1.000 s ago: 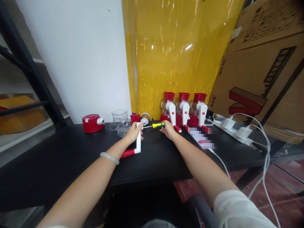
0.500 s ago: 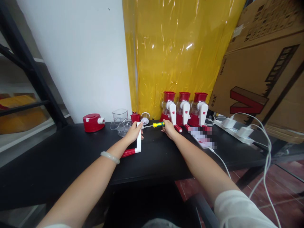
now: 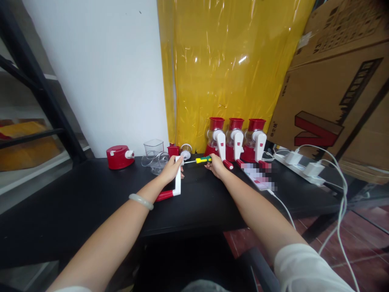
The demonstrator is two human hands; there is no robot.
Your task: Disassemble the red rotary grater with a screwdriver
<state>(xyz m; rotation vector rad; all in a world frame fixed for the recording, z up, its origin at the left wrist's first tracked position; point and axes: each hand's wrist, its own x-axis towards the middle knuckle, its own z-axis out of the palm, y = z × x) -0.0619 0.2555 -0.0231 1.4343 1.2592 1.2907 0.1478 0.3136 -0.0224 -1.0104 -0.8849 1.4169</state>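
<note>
My left hand (image 3: pixel 170 169) is closed around the top of a white crank handle (image 3: pixel 178 180), whose red grip (image 3: pixel 165 196) points left, low over the table. A yellow and green screwdriver (image 3: pixel 203 160) lies level in my right hand (image 3: pixel 215 165), fingers wrapped at the end of its handle. Its metal shaft reaches left to the white end of the crank handle; the tip is hidden there. Just behind my left hand are clear plastic parts (image 3: pixel 153 148), a small red part (image 3: pixel 173 150) and a white-rimmed drum (image 3: pixel 186 151).
Three red and white rotary graters (image 3: pixel 236 140) stand at the back right. A red base (image 3: pixel 118 157) sits at the left on the black table (image 3: pixel 91 194). Right of my hand are a phone (image 3: pixel 257 176) with its cable, a power strip (image 3: pixel 299 166) and a large carton (image 3: pixel 331 93).
The screwdriver's handle has turned a little, showing different yellow and green sides, and my right-hand fingers have shifted on it. My left hand and the crank handle stay in place.
</note>
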